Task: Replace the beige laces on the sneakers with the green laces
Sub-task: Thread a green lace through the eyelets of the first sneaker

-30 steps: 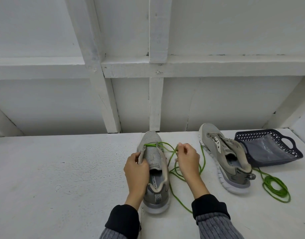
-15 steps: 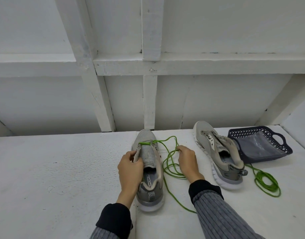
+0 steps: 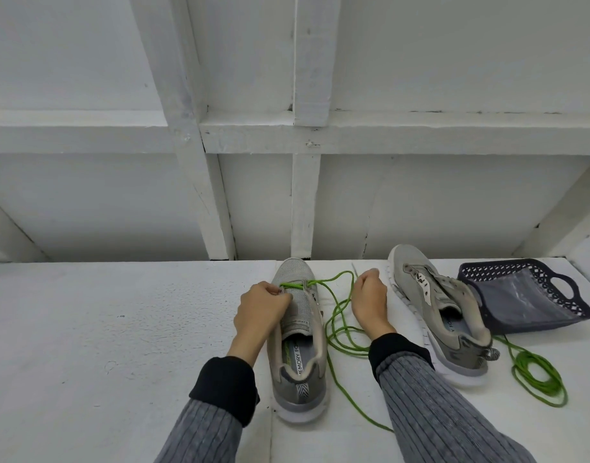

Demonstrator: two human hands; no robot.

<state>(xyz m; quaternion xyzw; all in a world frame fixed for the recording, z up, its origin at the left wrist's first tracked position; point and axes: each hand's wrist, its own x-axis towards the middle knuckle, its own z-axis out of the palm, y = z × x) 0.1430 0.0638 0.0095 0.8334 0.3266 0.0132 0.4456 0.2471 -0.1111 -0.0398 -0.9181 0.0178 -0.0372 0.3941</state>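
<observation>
the near sneaker stood on the white desk with its toe pointing away, and one green lace was already threaded across the farthest pair of eyelets, its loose length trailing in loops on the desk to the right of the shoe and running back toward the near edge. the left hand had its fingers curled on the left eyelet flap beside the green bar, pinching there; whether it held the lace itself or only the flap i could not tell. the right hand was pinched around the lace's other run, its thin tip poking out just past the fingers. the other sneaker lay tilted on its side to the right, no lace plainly in it, leaning at the dark plastic basket, with a second green lace coiled on the desk near its heel. to do this step well, i judged she should even up the two ends before going on, keep the flap steady with the left hand, feed the tip up through the next eyelet on the opposite side, and draw the slack through gently so the loops on the desk did not knot or catch.
</observation>
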